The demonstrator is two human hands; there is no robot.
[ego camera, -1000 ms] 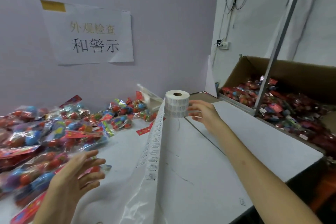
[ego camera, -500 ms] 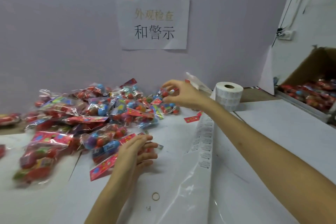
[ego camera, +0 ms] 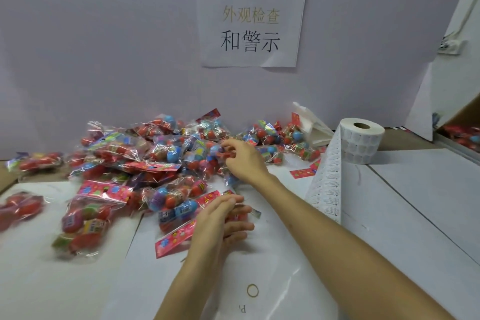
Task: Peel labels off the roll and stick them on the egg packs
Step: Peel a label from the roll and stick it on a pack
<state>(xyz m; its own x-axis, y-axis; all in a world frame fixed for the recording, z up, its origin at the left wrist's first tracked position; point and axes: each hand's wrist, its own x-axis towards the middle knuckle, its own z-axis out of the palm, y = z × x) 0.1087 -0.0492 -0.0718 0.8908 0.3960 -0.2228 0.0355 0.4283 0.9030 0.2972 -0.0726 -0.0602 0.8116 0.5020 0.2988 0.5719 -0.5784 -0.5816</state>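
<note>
Pale lilac wall closes the back of the scene, with a paper sign [ego camera: 250, 22] taped on it at 12 o'clock. Below it lies a white table [ego camera: 415, 202].

From 9 to 1 o'clock on the table spreads a heap of egg packs [ego camera: 155, 153]. Each one is a clear bag with a red printed header, and inside are coloured eggs, mostly red and blue. Several packs at the left side are blurred.

The label roll [ego camera: 362, 140] stands upright on its end at 2 o'clock, apart from both hands. Its label strip [ego camera: 327, 184] hangs loose from the roll and runs toward 5 o'clock.

At 3 o'clock, cut by the picture edge, is a corner of a cardboard box [ego camera: 465, 112] with more red packs inside. A white plastic bag [ego camera: 311, 122] lies against the wall at 1 o'clock; what it holds I cannot tell.

The right hand [ego camera: 244, 161] reaches into the heap, with fingers curled, and pinches the red edge of a top pack [ego camera: 223, 154] between thumb and fingers.

The left hand [ego camera: 220, 218] is at the centre, with fingers nearly straight and a little spread. It rests on the right end of a front pack [ego camera: 176, 218], which lies flat on the table just before the heap.

A clear film [ego camera: 259, 291] covers the table at 6 o'clock.
</note>
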